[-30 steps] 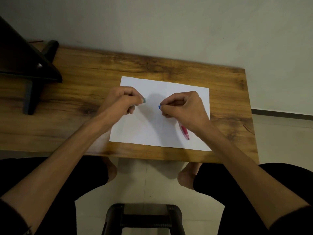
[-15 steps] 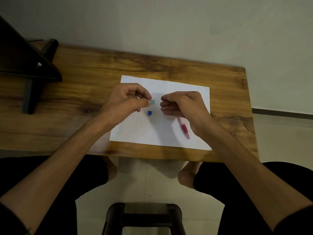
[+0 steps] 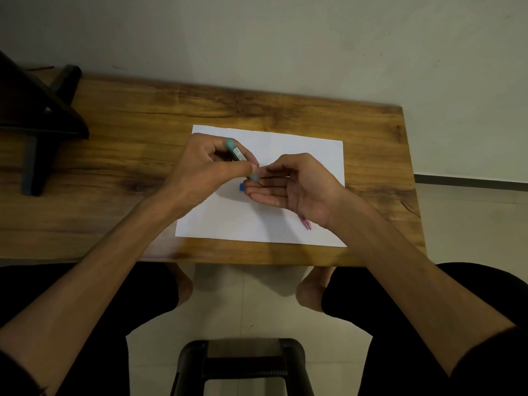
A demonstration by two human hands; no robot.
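Observation:
My left hand [image 3: 204, 165] grips a slim teal tube [image 3: 238, 154] with a white label, tilted so its lower end points down toward my right hand. My right hand [image 3: 291, 187] lies palm up, fingers relaxed, just under that end. Thin dark leads [image 3: 261, 181] rest across its fingertips. A small blue cap [image 3: 242, 187] lies on the white sheet of paper [image 3: 311, 150] beside those fingertips. A pink pen [image 3: 305, 223] lies on the paper, mostly hidden under my right wrist.
The paper sits on a wooden table [image 3: 128, 132] against a pale wall. A black stand [image 3: 37, 121] occupies the table's left end. Below the table's near edge are my knees, bare feet and a black stool [image 3: 243, 364].
My left hand has tipped the teal tube over, its open end now down. My right hand turned palm up beneath it. The blue cap, dropped half a second ago, stays on the paper.

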